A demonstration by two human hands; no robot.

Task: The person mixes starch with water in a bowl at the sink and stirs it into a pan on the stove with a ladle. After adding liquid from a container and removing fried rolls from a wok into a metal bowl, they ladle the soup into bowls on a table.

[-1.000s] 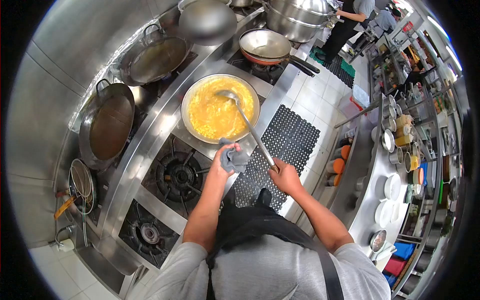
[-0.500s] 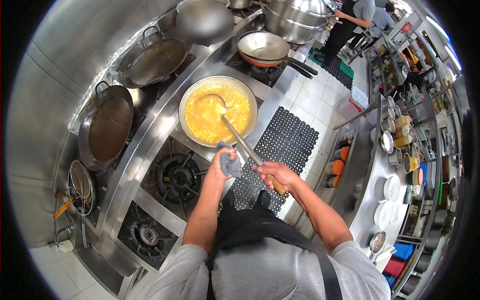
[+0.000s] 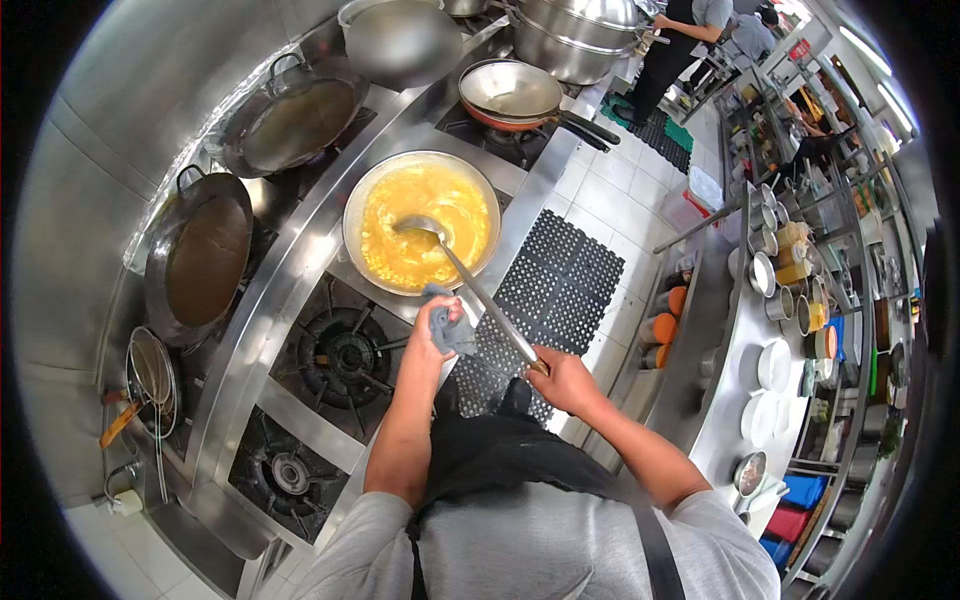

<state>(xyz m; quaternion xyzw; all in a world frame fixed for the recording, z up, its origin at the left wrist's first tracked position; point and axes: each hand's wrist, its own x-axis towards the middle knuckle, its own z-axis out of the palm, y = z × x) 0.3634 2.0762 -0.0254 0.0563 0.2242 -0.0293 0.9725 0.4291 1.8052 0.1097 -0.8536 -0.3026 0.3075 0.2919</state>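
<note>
A wide metal pan [image 3: 418,158] on the stove holds a yellow egg-like mixture [image 3: 398,262] with curdled pieces and a liquid swirl. My right hand [image 3: 566,381] is closed around the handle end of a long ladle [image 3: 487,298]. The ladle's bowl, part out of the mixture, tilts over the middle of the pan. At the pan's near edge, my left hand [image 3: 432,328] grips a grey cloth [image 3: 454,334]. Whether a pan handle lies inside the cloth is hidden.
Left of the pan are a burner [image 3: 347,355] and a second burner [image 3: 288,474]. Two dark woks [image 3: 205,255] line the back wall. Stacked frying pans [image 3: 512,92] sit beyond. A counter with white bowls [image 3: 773,366] stands right; a co-worker [image 3: 665,55] stands far off.
The ladle's bowl has shifted left and turned within the mixture, which now shows more swirling liquid. My right hand has turned over on the handle. The left hand keeps its hold on the cloth.
</note>
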